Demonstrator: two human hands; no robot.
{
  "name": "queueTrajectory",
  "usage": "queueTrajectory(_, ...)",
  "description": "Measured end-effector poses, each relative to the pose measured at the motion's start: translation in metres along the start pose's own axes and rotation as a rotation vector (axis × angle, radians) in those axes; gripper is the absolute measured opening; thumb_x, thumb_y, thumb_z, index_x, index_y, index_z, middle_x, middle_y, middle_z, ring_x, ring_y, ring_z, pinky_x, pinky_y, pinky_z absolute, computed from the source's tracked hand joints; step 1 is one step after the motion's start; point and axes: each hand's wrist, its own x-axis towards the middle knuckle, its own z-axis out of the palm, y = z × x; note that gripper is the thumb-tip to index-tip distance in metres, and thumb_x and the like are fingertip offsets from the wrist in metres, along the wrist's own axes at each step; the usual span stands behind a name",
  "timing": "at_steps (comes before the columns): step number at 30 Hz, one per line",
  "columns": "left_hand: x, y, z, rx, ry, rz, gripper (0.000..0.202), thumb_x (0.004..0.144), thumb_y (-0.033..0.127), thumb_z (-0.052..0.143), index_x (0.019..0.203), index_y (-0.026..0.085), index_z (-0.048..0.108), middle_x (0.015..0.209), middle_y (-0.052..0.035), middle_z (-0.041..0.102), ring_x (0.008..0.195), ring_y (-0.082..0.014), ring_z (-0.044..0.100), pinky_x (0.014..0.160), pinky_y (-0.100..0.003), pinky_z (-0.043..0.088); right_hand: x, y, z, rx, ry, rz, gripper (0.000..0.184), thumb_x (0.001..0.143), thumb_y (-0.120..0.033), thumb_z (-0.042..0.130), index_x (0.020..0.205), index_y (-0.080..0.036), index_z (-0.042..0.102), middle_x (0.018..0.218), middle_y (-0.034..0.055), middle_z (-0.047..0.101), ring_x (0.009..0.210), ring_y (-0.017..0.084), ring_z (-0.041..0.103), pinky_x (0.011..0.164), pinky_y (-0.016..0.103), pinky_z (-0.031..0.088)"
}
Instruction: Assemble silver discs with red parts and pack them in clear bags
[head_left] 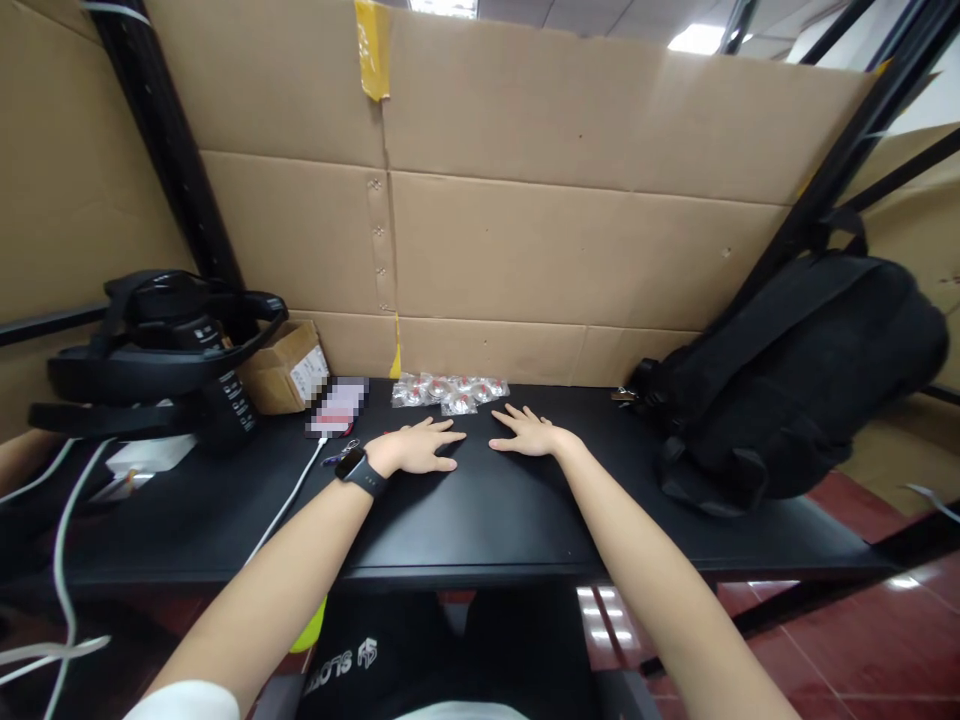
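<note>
Both of my hands lie palm down on the black shelf top (465, 520), fingers spread and nothing held. My left hand (421, 446), with a dark smartwatch (360, 470) on its wrist, rests just in front of several small clear plastic packets (450, 388). Those packets sit in a cluster against the cardboard, with silvery and red bits inside, too small to name. My right hand (526, 434) is to the right of the left one, its fingertips close to the packets but apart from them. Left of my left hand, a phone (339, 403) with a blurred screen is plugged into a white cable (296, 490).
Black head-worn gear (157, 350) and a small cardboard box (285, 367) stand at the left, near a white adapter (150, 455). A black backpack (802, 370) leans at the right. Cardboard panels (570, 240) wall the back, between black metal posts (172, 130).
</note>
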Motion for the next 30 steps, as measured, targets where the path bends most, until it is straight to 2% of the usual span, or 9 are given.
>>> queueTrajectory(5,0.005,-0.009,0.004,-0.044,0.041,0.052,0.066,0.083,0.055,0.072,0.146,0.04,0.059,0.165,-0.004,0.041,0.156,-0.0382,0.03,0.122,-0.056,0.032,0.002,0.004,-0.001,0.007,-0.017,-0.014,0.094,0.085,-0.078,0.06,0.164,-0.038,0.03,0.176,0.0047,0.012,0.16,0.045,0.005,0.123,0.072,0.01)
queueTrajectory(20,0.007,-0.011,0.002,0.015,0.007,0.065,0.063,0.086,0.05,0.069,0.147,0.037,0.058,0.167,-0.0042,0.039,0.156,-0.0331,0.033,0.125,-0.048,0.028,0.001,0.006,-0.002,0.022,-0.013,-0.029,0.091,0.087,-0.076,0.061,0.164,-0.037,0.031,0.176,0.0049,0.011,0.16,0.046,0.003,0.123,0.073,0.009)
queueTrajectory(23,0.006,-0.012,-0.001,-0.008,0.064,0.09,0.057,0.085,0.045,0.071,0.141,0.033,0.064,0.16,-0.0053,0.05,0.148,-0.0292,0.045,0.122,-0.04,0.033,0.001,0.006,-0.002,0.028,-0.009,-0.031,0.091,0.086,-0.075,0.062,0.163,-0.037,0.033,0.175,0.0053,0.013,0.16,0.047,0.004,0.123,0.074,0.011)
queueTrajectory(25,0.008,-0.012,-0.001,0.011,0.115,0.087,0.051,0.085,0.043,0.07,0.135,0.031,0.068,0.15,-0.0067,0.06,0.14,-0.0291,0.053,0.119,-0.039,0.037,0.001,0.006,-0.003,0.031,-0.016,-0.028,0.092,0.085,-0.077,0.062,0.163,-0.038,0.034,0.175,0.0054,0.013,0.16,0.048,0.004,0.122,0.075,0.011)
queueTrajectory(28,0.015,-0.011,0.002,0.121,0.271,0.003,0.041,0.089,0.046,0.064,0.126,0.03,0.072,0.138,-0.0105,0.063,0.136,-0.0347,0.052,0.117,-0.05,0.035,0.001,0.004,-0.004,0.017,-0.017,-0.026,0.093,0.085,-0.078,0.062,0.163,-0.038,0.033,0.176,0.0054,0.013,0.16,0.047,0.004,0.123,0.074,0.011)
queueTrajectory(30,0.023,-0.012,0.005,0.209,0.391,-0.065,0.042,0.092,0.047,0.059,0.129,0.028,0.069,0.143,-0.0144,0.057,0.14,-0.039,0.045,0.116,-0.057,0.032,0.0,0.003,-0.005,0.007,-0.021,-0.024,0.092,0.086,-0.075,0.062,0.164,-0.037,0.031,0.176,0.0051,0.012,0.16,0.046,0.004,0.124,0.072,0.011)
